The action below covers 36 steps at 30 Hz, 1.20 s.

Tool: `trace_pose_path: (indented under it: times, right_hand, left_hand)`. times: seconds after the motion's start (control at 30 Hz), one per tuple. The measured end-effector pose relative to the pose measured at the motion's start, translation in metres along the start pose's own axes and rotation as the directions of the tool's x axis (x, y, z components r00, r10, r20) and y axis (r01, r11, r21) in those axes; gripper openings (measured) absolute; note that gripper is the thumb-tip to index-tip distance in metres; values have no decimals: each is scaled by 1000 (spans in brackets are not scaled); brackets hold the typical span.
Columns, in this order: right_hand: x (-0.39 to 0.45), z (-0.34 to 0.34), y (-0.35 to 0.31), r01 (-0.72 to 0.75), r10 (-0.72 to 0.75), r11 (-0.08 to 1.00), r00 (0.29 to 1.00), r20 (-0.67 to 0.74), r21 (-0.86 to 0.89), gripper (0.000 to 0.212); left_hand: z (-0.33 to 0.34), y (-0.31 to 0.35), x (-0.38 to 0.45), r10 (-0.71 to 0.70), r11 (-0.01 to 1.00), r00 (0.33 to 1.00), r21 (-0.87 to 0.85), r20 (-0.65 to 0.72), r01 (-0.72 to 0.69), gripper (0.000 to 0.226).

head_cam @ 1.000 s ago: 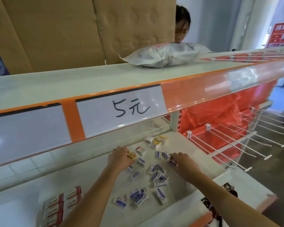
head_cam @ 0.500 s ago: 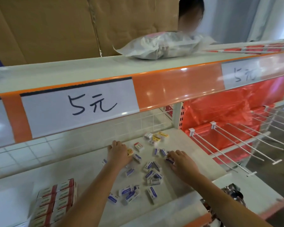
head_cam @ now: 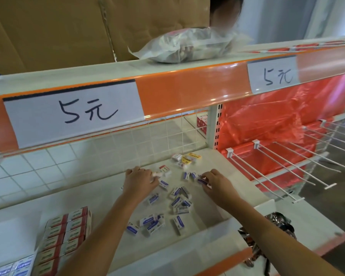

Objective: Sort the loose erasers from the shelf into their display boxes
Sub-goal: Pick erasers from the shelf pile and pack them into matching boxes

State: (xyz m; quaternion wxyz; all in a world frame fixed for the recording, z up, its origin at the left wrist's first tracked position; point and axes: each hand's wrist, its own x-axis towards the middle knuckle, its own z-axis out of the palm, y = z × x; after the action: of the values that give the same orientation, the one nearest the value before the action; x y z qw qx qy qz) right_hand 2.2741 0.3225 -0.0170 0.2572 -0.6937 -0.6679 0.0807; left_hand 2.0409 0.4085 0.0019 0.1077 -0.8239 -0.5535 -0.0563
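Observation:
Several loose blue-labelled erasers lie scattered on the white lower shelf. A few yellow and red-labelled erasers sit near the tiled back wall. My left hand rests palm down over the pile, its fingertips at a red-labelled eraser. My right hand pinches a blue-labelled eraser at its fingertips. A display box of red-labelled erasers stands at the lower left. A display box of blue-labelled erasers shows at the bottom left corner.
The upper shelf edge with "5元" price labels overhangs the work area. A plastic-wrapped package lies on top, with a person behind it. White wire hooks jut out at the right, before red plastic sheeting. A clear shelf lip runs along the front.
The view has shifted rightward and closer. My left hand slid a little right over the erasers. My right hand's fingertips have closed on a blue-labelled eraser.

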Motion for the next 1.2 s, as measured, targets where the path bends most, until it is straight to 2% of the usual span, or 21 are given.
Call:
trace_pose_path:
  times: [0.17, 0.27, 0.37, 0.47, 0.6, 0.7, 0.93, 1.03, 1.17, 1.2]
  right_hand:
    - [-5, -5, -8, 31, -29, 999, 999, -39, 34, 27]
    - [-9, -7, -14, 38, -35, 996, 999, -39, 85, 28]
    - [-12, -8, -19, 45, -44, 989, 999, -8, 138, 29]
    - [-14, -9, -25, 55, -58, 985, 998, 10, 166, 26]
    - [-19, -12, -41, 73, -83, 969, 996, 31, 237, 24]
    - [-24, -12, -53, 102, -129, 954, 989, 78, 283, 23]
    - [-33, -2, -85, 148, -218, 917, 964, 155, 370, 21]
    - [-36, 8, -103, 171, -267, 888, 947, 176, 427, 19]
    - [-40, 23, -130, 182, -323, 846, 922, 211, 501, 17]
    - [-42, 26, -138, 185, -339, 838, 914, 223, 514, 17]
  left_hand:
    - [2, 0, -11, 2, 995, 1000, -103, -18, -4, 39]
    - [4, -1, -19, -45, 956, 998, -291, -41, 31, 33]
    - [-3, -2, -27, -127, 840, 992, -532, -5, 105, 27]
    - [-10, -4, -39, -163, 738, 984, -654, 69, 168, 26]
    - [-19, -8, -59, -216, 541, 965, -805, 147, 244, 18]
    - [-27, -12, -75, -243, 431, 953, -860, 182, 274, 16]
    - [-40, -20, -115, -347, 242, 909, -914, 231, 325, 13]
    - [-40, -29, -137, -398, 200, 876, -906, 272, 372, 18]
    - [-41, -42, -168, -443, 184, 846, -893, 299, 411, 36]
    - [-43, -45, -175, -460, 188, 834, -885, 303, 425, 34]
